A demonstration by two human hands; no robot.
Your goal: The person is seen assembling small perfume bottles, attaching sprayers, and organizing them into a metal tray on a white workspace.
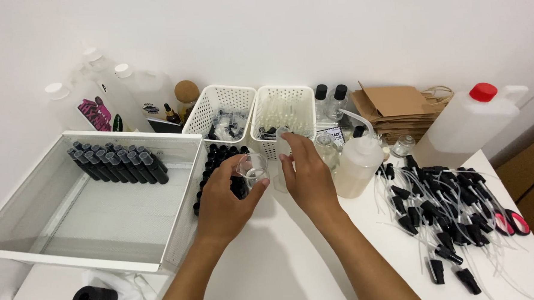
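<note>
Spillage is the risk: left hand (224, 200) grips small clear glass beaker (253, 168) above the white table (284, 269), right hand (307, 175) fingers pinch a clear vial (283, 144) just beside; a tilt w/ shaky grip could spill onto black capped bottles (216, 164).

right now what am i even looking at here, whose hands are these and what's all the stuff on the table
This is one picture from a camera worn on a person's head, looking down at their own bare hands over a white table. The left hand holds a small clear glass beaker. The right hand holds a small clear bottle beside it. To the left sits a white mesh tray with a row of black-capped vials. Behind stand two white baskets, a squeeze bottle and a red-capped jug. On the right lies a heap of black spray pumps.
</note>
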